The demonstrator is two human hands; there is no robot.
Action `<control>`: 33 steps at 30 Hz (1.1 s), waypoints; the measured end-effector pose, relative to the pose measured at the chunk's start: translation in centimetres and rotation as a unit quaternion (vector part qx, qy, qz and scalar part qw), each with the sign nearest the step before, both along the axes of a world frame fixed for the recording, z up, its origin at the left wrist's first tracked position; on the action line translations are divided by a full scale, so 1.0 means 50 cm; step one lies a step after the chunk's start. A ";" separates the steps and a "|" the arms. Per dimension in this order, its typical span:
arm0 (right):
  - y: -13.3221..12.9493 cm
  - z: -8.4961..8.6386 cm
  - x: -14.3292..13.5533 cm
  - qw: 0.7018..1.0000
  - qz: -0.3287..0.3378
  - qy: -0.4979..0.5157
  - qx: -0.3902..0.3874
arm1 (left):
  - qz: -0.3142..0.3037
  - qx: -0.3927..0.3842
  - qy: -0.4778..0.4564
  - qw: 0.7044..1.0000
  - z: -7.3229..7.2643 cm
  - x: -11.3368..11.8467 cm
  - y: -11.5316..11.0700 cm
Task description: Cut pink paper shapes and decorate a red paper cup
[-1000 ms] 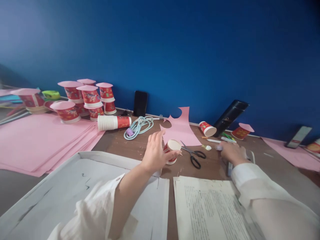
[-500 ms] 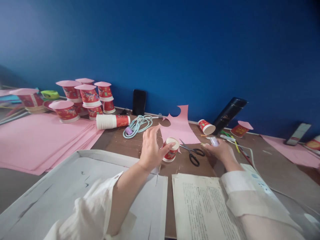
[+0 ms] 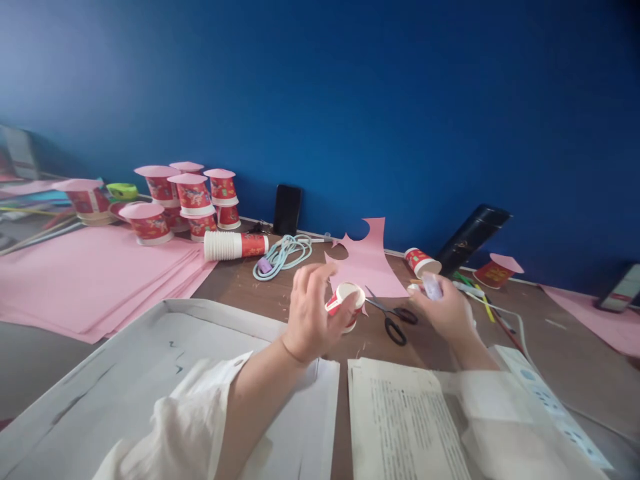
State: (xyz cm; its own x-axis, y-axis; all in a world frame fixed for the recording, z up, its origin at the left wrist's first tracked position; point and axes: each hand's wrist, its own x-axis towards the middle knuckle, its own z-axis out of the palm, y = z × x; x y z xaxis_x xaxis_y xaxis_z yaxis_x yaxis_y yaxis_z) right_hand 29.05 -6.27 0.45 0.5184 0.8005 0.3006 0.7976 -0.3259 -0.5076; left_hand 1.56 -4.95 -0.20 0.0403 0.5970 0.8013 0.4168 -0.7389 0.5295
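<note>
A red-and-white paper cup (image 3: 334, 305) stands upside down on the brown table, its pale base facing up. My left hand (image 3: 315, 310) is around its left side with the fingers apart and curved, the thumb in front of the cup; whether they touch it is unclear. In my right hand (image 3: 447, 310) is a small translucent purple tube (image 3: 433, 287), held between thumb and fingers. Black-handled scissors (image 3: 395, 323) lie spread between the two hands. Behind them is a pink paper sheet (image 3: 373, 263) with round pieces cut out.
Several red cups topped with pink paper cones (image 3: 193, 193) are stacked at the left, behind pink sheets (image 3: 110, 273). A row of nested cups (image 3: 225, 246), coiled cable (image 3: 287, 253), phone (image 3: 287, 210), black flask (image 3: 473, 237), printed papers (image 3: 395, 413), white tray (image 3: 200, 310) and power strip (image 3: 555, 407) lie around.
My left hand's fingers have curled closer around the cup. My right hand, still holding the purple tube, has tilted slightly. The whole view has shifted a little.
</note>
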 end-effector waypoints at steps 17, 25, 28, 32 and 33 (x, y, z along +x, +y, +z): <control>-0.022 0.136 -0.218 0.903 0.293 0.263 0.171 | -0.366 -0.380 -0.221 0.820 0.097 0.023 0.071; 0.004 0.140 -0.227 0.901 0.341 0.245 0.108 | -0.486 -0.395 -0.288 0.725 0.074 0.003 0.098; 0.012 0.133 -0.231 0.899 0.348 0.248 0.095 | -0.497 -0.400 -0.282 0.717 0.063 0.003 0.105; 0.012 0.117 -0.231 0.905 0.316 0.252 0.130 | -0.467 -0.432 -0.319 0.703 0.055 -0.001 0.116; 0.010 0.112 -0.230 0.906 0.301 0.260 0.143 | -0.450 -0.435 -0.345 0.699 0.054 -0.002 0.119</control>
